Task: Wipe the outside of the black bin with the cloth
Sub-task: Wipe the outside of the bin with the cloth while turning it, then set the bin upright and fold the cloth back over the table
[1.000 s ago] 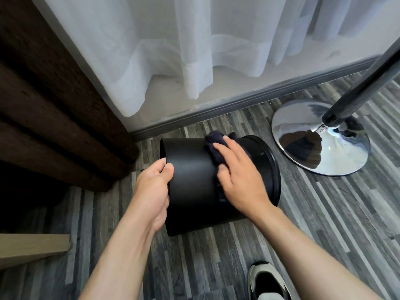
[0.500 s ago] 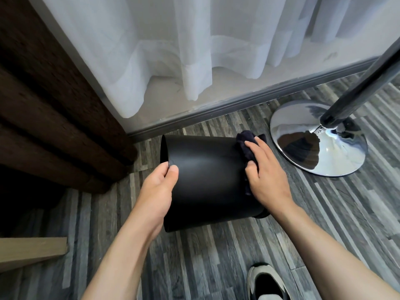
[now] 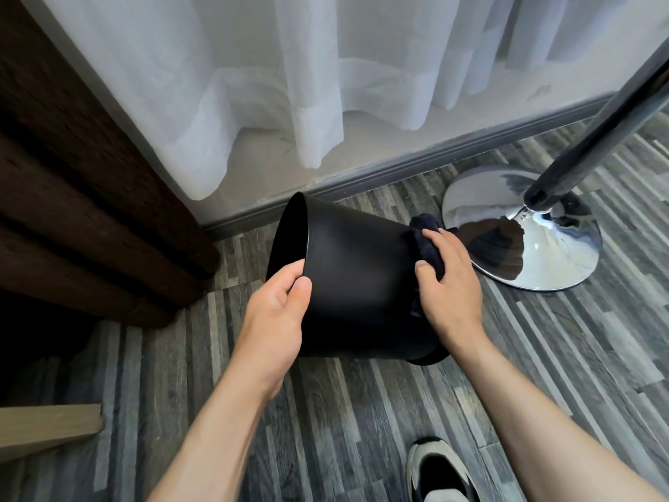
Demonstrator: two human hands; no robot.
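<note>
The black bin (image 3: 358,280) lies tipped on its side above the grey plank floor, its open mouth turned left. My left hand (image 3: 278,317) grips the rim at the mouth, thumb on the outer wall. My right hand (image 3: 447,284) presses a dark cloth (image 3: 427,240) against the bin's right end, near its base. Most of the cloth is hidden under my palm; a bunched part sticks out above my fingers.
A chrome round stand base (image 3: 525,230) with a dark pole (image 3: 593,128) stands just right of the bin. White curtains (image 3: 289,85) hang behind, above a grey skirting board. Dark brown furniture (image 3: 72,193) fills the left. My shoe (image 3: 438,469) is at the bottom.
My right hand slid the cloth rightward along the bin's wall to its base end. The bin's mouth has tilted further up and left in my left hand.
</note>
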